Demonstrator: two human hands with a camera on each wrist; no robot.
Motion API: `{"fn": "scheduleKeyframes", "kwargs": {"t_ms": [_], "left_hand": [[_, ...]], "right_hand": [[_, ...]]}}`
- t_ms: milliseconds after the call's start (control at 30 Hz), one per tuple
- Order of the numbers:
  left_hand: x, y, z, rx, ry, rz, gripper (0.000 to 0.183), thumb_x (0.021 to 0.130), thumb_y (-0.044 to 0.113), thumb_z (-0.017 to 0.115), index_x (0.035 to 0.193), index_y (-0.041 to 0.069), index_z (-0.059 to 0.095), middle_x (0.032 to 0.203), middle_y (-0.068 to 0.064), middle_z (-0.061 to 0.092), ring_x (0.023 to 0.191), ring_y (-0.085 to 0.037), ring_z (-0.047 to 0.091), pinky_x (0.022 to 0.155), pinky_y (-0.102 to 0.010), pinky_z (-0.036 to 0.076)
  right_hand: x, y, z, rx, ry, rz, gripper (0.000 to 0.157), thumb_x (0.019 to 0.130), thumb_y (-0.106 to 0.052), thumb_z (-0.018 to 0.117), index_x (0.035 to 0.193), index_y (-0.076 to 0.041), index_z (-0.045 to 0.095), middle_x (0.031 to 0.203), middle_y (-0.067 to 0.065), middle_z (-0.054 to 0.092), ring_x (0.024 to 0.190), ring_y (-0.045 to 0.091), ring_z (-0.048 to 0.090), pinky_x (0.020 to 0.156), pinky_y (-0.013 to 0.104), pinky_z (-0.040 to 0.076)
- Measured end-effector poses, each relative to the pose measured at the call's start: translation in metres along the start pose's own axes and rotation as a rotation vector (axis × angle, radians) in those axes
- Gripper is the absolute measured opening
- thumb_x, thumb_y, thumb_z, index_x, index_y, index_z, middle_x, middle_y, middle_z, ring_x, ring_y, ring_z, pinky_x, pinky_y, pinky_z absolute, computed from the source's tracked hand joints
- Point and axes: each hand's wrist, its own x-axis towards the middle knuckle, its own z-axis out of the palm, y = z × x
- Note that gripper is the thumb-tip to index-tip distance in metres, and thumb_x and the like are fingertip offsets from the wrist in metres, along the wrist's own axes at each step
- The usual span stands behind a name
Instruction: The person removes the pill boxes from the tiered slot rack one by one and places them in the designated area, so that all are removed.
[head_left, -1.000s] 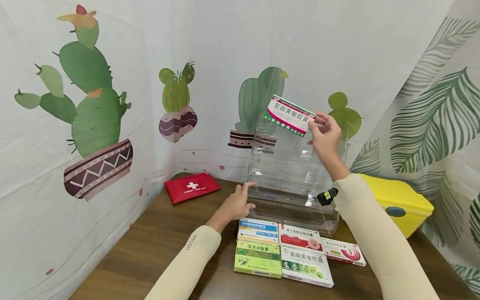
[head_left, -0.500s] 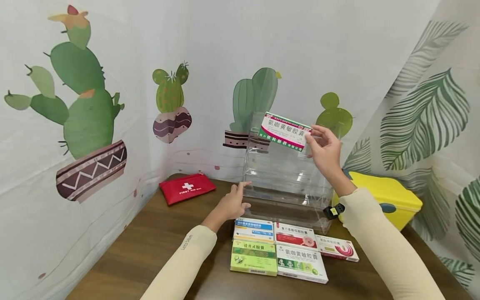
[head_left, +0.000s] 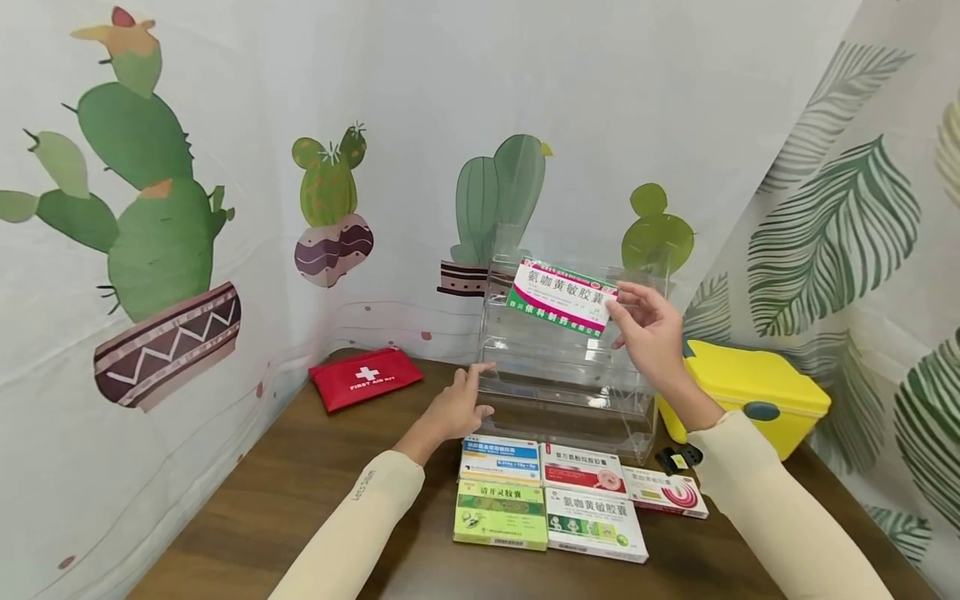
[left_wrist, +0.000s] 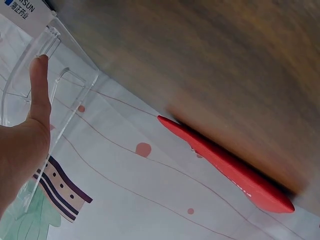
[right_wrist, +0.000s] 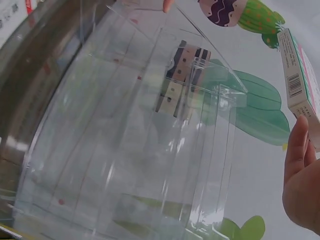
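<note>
My right hand (head_left: 648, 329) pinches a white, green and magenta medicine box (head_left: 562, 296) by its right end, between thumb and fingers. The box is tilted slightly and overlaps the upper tiers of a clear acrylic display rack (head_left: 562, 375) in the head view; in the right wrist view the box (right_wrist: 297, 75) shows its narrow barcode side. At the rack's lower left side is my left hand (head_left: 453, 408), its index finger and thumb stretched out toward the clear panel. In the left wrist view one straight finger (left_wrist: 40, 87) lies against the rack's side.
Several medicine boxes lie in front of the rack: a blue-white one (head_left: 500, 460), a green one (head_left: 500, 517), a red-white one (head_left: 583, 469), a white-green one (head_left: 596, 525) and a pink-ringed one (head_left: 663, 492). A red first aid pouch (head_left: 366, 379) and yellow case (head_left: 757, 392) flank it.
My right hand has lowered the medicine box from above the rack to in front of its upper tiers. The left hand keeps its place by the rack's side while the view shifts slightly.
</note>
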Motion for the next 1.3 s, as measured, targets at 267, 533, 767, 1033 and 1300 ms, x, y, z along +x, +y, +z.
{"fn": "scheduleKeyframes", "kwargs": {"t_ms": [267,533,767,1033,1300], "left_hand": [[-0.003,0.0,0.001,-0.022,-0.033,-0.019,0.078,0.098,0.026,0.064,0.155,0.033,0.01,0.133,-0.024,0.039,0.054,-0.021,0.05,0.051,-0.033,0.042],[-0.003,0.001,0.003,-0.027,-0.036,-0.015,0.079,0.098,0.025,0.065,0.154,0.033,0.011,0.134,-0.025,0.038,0.051,-0.021,0.048,0.049,-0.032,0.042],[-0.002,-0.002,0.002,-0.011,0.008,0.005,0.079,0.097,0.022,0.066,0.154,0.03,0.013,0.124,-0.023,0.042,0.047,-0.019,0.044,0.048,-0.032,0.04],[0.0,-0.001,0.001,0.006,0.012,0.022,0.077,0.098,0.024,0.065,0.155,0.026,0.013,0.123,-0.023,0.042,0.047,-0.018,0.042,0.047,-0.031,0.038],[0.001,0.001,0.0,0.008,0.011,0.015,0.078,0.097,0.022,0.065,0.155,0.029,0.012,0.121,-0.022,0.042,0.048,-0.018,0.041,0.048,-0.031,0.038]], "right_hand": [[-0.025,0.008,-0.016,-0.021,-0.027,0.067,0.032,0.091,0.011,0.063,0.121,0.017,0.057,0.092,-0.001,0.066,0.074,0.006,0.066,0.047,0.023,0.05],[-0.051,0.024,-0.041,-0.067,-0.049,0.113,0.029,0.092,0.007,0.065,0.12,0.012,0.061,0.091,-0.008,0.067,0.067,0.004,0.063,0.046,0.023,0.048],[-0.073,0.028,-0.06,-0.16,-0.145,0.124,0.032,0.092,0.005,0.066,0.123,0.008,0.061,0.093,-0.009,0.068,0.058,0.012,0.059,0.047,0.027,0.051],[-0.094,0.037,-0.09,-0.25,-0.183,0.201,0.032,0.092,0.001,0.068,0.123,0.005,0.062,0.095,-0.014,0.068,0.056,0.015,0.059,0.047,0.031,0.052],[-0.115,0.041,-0.11,-0.25,-0.268,0.302,0.03,0.093,-0.002,0.068,0.12,0.007,0.061,0.093,-0.012,0.069,0.052,0.02,0.057,0.046,0.033,0.052]]}}
